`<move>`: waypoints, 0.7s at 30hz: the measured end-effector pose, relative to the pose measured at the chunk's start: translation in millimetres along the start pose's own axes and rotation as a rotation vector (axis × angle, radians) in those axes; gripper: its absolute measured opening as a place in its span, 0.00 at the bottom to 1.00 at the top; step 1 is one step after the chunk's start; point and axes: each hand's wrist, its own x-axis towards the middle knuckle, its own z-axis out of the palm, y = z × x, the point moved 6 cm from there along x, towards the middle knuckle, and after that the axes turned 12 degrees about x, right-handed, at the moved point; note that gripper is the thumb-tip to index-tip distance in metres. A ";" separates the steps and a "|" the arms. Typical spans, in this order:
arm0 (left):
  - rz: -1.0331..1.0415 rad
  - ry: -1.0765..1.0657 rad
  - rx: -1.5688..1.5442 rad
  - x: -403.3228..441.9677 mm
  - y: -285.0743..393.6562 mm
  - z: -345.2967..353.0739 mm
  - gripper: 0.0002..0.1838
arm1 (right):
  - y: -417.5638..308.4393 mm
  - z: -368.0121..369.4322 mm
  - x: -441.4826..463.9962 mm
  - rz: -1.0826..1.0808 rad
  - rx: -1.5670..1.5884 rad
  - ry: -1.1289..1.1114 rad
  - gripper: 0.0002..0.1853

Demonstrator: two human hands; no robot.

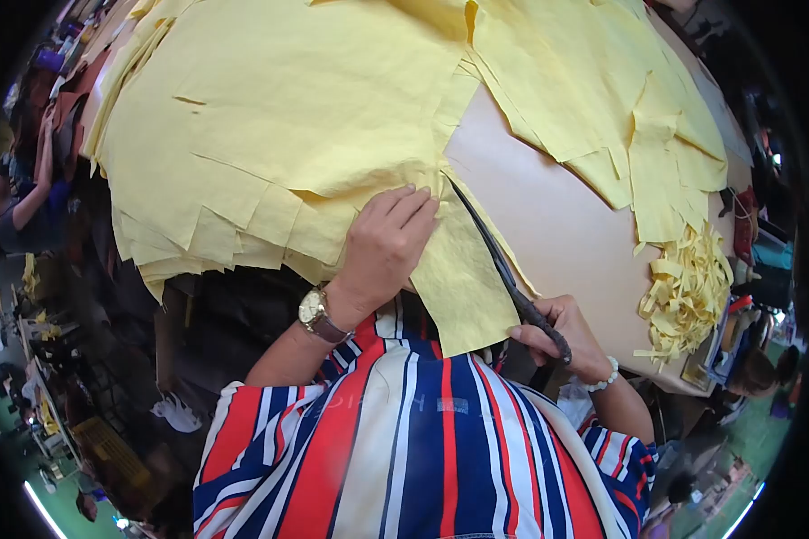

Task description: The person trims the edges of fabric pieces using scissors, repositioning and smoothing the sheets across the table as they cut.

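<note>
My left hand (388,241), wearing a wristwatch (313,308), has its fingers closed on a yellow sheet (463,269) of soft leather or cloth. My right hand (571,337), with a beaded bracelet, is wrapped round the handles of long dark scissors (503,265). The blades point up and away, their tips beside my left fingertips at the sheet's edge. A narrow yellow strip lies along the right side of the blades. The near end of the sheet hangs towards my striped shirt (422,431).
Layered yellow sheets (270,99) cover the left of the pale table (521,180); more yellow sheets (584,90) lie at the far right. A heap of yellow offcuts (688,292) sits near the right edge. Another person (27,202) is at the far left.
</note>
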 end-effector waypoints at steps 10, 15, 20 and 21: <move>0.081 0.097 0.015 -6.5 3.0 -7.4 0.11 | 4.3 -2.5 -5.7 0.047 0.003 -0.031 0.13; 0.140 0.091 0.002 -9.0 5.3 -10.9 0.12 | -4.1 -2.4 -6.5 0.100 0.109 -0.051 0.12; 0.132 0.106 -0.009 -11.7 7.5 -12.7 0.10 | -7.5 -4.7 -4.4 0.118 0.138 -0.102 0.12; 0.133 0.102 -0.014 -12.3 7.8 -13.0 0.10 | -10.0 -4.7 -3.9 0.121 0.119 -0.103 0.12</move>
